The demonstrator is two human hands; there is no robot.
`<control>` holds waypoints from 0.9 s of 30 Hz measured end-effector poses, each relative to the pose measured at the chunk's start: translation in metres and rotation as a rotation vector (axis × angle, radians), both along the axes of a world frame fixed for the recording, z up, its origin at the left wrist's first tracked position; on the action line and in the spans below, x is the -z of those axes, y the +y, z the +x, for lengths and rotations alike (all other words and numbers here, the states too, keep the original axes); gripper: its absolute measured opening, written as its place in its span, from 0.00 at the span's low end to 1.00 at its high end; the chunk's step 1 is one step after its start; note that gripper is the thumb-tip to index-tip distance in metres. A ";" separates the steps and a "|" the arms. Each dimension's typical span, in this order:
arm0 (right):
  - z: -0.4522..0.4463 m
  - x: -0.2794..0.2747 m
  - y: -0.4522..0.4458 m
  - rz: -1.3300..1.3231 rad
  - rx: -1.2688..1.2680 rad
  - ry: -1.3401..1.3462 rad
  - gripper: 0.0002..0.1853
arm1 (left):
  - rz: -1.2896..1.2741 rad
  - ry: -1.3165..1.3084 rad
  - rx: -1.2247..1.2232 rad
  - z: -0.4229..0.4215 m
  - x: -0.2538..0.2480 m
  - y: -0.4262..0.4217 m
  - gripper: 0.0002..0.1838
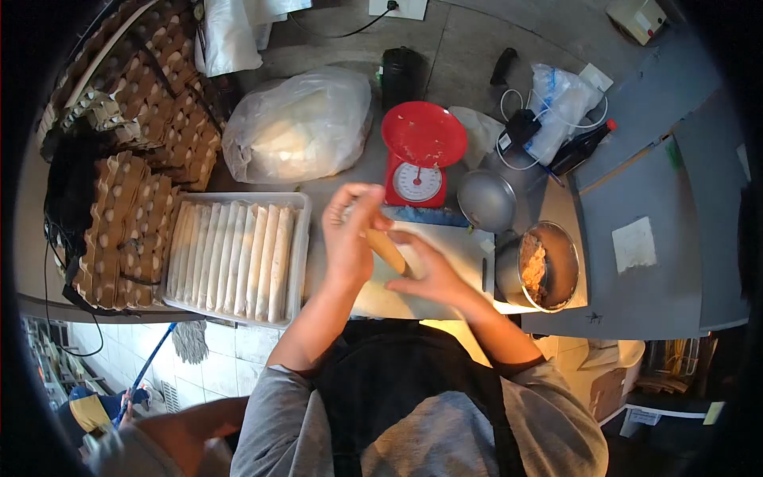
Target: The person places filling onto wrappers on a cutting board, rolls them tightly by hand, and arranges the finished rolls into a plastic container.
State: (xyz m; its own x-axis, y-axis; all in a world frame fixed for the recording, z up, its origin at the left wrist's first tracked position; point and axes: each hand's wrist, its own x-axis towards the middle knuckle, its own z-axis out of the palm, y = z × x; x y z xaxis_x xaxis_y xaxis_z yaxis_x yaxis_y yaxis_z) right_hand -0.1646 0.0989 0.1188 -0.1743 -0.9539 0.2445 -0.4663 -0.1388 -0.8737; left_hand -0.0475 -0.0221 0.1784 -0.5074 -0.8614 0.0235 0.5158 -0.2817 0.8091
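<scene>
Between my two hands, above a pale board (381, 298), is a long tan roll (386, 251), held tilted. My left hand (352, 230) is closed around its upper end, with the fingertips near the thumb. My right hand (433, 274) is closed on its lower side. To the left, a clear plastic tub (300, 238) holds several pale rolls (230, 258) lined up side by side. On the right, a metal pot (564, 266) contains an orange-brown filling (532, 262). A red scale (417, 184) with a red dish stands behind my hands.
A metal bowl (486, 200) sits right of the scale. A large plastic bag (302, 127) lies behind the tub. Stacked egg trays (119, 230) stand at the far left. Toward the back right are a dark bottle (584, 149) and cables. A person (95, 409) is at the lower left.
</scene>
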 end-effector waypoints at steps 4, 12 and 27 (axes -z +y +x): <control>-0.012 0.030 0.005 0.434 0.046 0.029 0.30 | 0.317 0.192 -0.161 0.011 0.043 -0.024 0.09; -0.079 -0.081 0.031 0.263 -0.111 0.218 0.19 | 0.331 -0.204 0.606 0.050 0.148 0.002 0.19; -0.005 -0.048 0.049 -0.286 0.179 0.597 0.22 | -0.449 -0.375 0.412 -0.007 0.052 0.035 0.12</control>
